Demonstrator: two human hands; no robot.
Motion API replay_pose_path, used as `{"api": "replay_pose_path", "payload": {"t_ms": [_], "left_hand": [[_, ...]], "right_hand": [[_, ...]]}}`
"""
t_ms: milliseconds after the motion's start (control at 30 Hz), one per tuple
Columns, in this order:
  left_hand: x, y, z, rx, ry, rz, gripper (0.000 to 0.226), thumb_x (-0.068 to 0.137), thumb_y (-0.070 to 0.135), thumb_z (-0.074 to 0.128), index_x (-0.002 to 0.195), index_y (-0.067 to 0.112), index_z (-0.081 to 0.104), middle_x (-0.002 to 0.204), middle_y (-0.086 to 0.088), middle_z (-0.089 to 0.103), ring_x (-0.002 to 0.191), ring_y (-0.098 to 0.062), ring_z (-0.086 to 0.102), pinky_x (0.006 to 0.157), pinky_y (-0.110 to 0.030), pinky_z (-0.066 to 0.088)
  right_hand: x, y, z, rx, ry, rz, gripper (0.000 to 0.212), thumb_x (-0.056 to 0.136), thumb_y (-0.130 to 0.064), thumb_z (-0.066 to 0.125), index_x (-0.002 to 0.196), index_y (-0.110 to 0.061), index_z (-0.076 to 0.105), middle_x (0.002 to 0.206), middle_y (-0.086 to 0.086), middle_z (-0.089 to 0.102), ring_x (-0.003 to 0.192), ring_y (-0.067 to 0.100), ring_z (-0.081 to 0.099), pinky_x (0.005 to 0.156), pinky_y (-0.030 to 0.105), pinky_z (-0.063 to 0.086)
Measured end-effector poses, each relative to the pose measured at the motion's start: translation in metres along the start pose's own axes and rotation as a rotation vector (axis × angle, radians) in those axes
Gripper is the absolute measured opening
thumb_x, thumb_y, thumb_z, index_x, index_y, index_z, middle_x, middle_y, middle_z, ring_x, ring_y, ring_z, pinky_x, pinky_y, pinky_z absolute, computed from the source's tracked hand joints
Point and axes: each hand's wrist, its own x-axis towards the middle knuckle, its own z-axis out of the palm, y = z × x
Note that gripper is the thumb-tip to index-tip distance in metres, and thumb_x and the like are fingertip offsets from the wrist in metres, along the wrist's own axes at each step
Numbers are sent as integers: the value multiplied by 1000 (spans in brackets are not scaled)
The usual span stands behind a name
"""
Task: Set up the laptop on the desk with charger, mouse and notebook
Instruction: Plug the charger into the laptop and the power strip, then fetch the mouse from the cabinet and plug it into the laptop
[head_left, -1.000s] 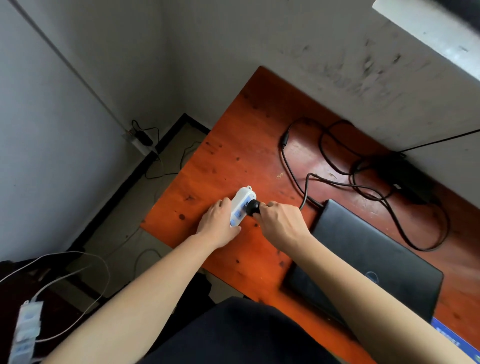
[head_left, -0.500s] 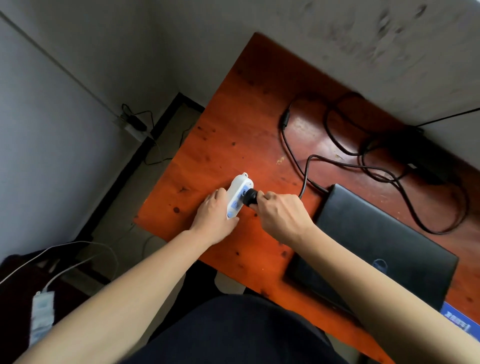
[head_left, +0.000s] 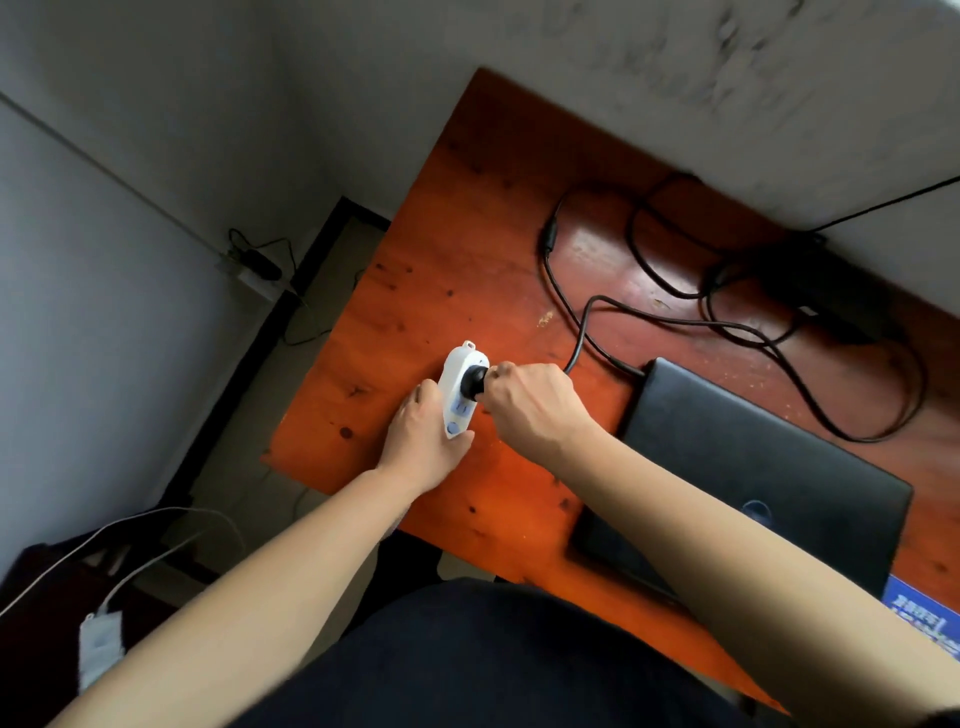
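Note:
A white power strip (head_left: 458, 387) stands on its edge on the orange-brown desk (head_left: 457, 260). My left hand (head_left: 423, 441) grips the strip from its left side. My right hand (head_left: 530, 402) is closed on the charger's black plug (head_left: 474, 382), which sits against the strip's socket face. The charger's black cable (head_left: 587, 322) loops across the desk to the power brick (head_left: 815, 280) by the wall. A closed black laptop (head_left: 748, 478) lies to the right of my hands. A blue notebook corner (head_left: 919, 613) shows at the right edge.
The desk's left edge drops to the floor, where a wall socket with a black plug (head_left: 254, 262) and loose cables lie. A white adapter with cords (head_left: 98, 649) rests on a dark surface at lower left. The grey wall borders the desk's back.
The camera view shifted slightly. Both hands stay on the strip and plug, and the plug now sits closer against the socket face.

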Motion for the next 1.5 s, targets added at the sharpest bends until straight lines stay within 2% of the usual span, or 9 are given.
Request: {"api": "replay_pose_path", "payload": {"t_ms": [133, 233, 367, 533, 633, 833, 1067, 1267, 1500], "left_hand": [[5, 14, -7, 47, 3, -65, 56, 81, 40, 77, 113, 16, 38, 111, -10, 60, 101, -31, 62, 68, -32, 46], [6, 22, -16, 172, 21, -46, 61, 83, 46, 73, 121, 14, 38, 122, -11, 57, 113, -30, 57, 76, -34, 45], [-3, 22, -30, 160, -25, -55, 76, 83, 53, 71, 136, 12, 34, 137, -13, 47, 128, -33, 45, 97, -42, 43], [-30, 4, -41, 145, -1, -45, 75, 89, 60, 58, 145, 14, 39, 145, -10, 44, 135, -29, 39, 104, -40, 40], [-42, -3, -45, 104, -31, -28, 62, 95, 58, 50, 142, 17, 44, 145, -8, 46, 134, -26, 41, 104, -39, 41], [-59, -1, -59, 23, 44, 107, 50, 101, 50, 42, 142, 21, 46, 147, -4, 47, 134, -24, 43, 106, -41, 40], [-87, 47, -93, 42, 397, 230, 49, 101, 44, 45, 141, 16, 50, 147, -6, 49, 137, -24, 42, 112, -41, 36], [-154, 78, -85, 49, 659, 126, 51, 102, 43, 43, 144, 14, 48, 150, -10, 47, 140, -27, 39, 113, -48, 36], [-292, 44, -75, 257, 848, -165, 58, 101, 50, 36, 149, 17, 42, 156, -14, 38, 142, -34, 35, 114, -54, 30]], "right_hand": [[9, 8, -1, 42, 73, 59, 23, 96, -3, 44, 108, -12, 61, 87, 1, 51, 62, 22, 49, 45, 29, 21], [12, 11, 1, 67, 152, 96, 20, 102, -17, 45, 110, -15, 63, 102, 2, 64, 89, 26, 63, 67, 33, 36], [-2, 11, 17, 121, 249, 182, 37, 103, -36, 42, 131, -14, 52, 122, 8, 60, 114, 31, 53, 97, 40, 36], [-50, 17, 45, 96, 192, 308, 68, 96, -15, 44, 158, -7, 17, 162, 23, 21, 150, 39, 17, 121, 50, 16], [-76, 18, 51, 110, 204, 368, 72, 97, -19, 43, 159, -6, 8, 166, 19, 8, 153, 37, 4, 123, 50, 12], [-111, 25, 45, 224, 357, 462, 71, 101, -48, 43, 159, -14, 19, 165, 18, 16, 153, 36, 10, 123, 48, 18], [-131, 49, 9, 253, 578, 315, 65, 100, -47, 50, 153, -12, 38, 160, 20, 29, 150, 38, 25, 119, 47, 25], [-144, 61, 5, 302, 730, 114, 59, 100, -47, 49, 148, -13, 45, 158, 22, 34, 145, 40, 33, 115, 52, 34], [-143, -16, -16, 296, 601, -235, 62, 102, -51, 41, 156, -22, 31, 164, 20, 17, 150, 41, 19, 117, 55, 22]]}}
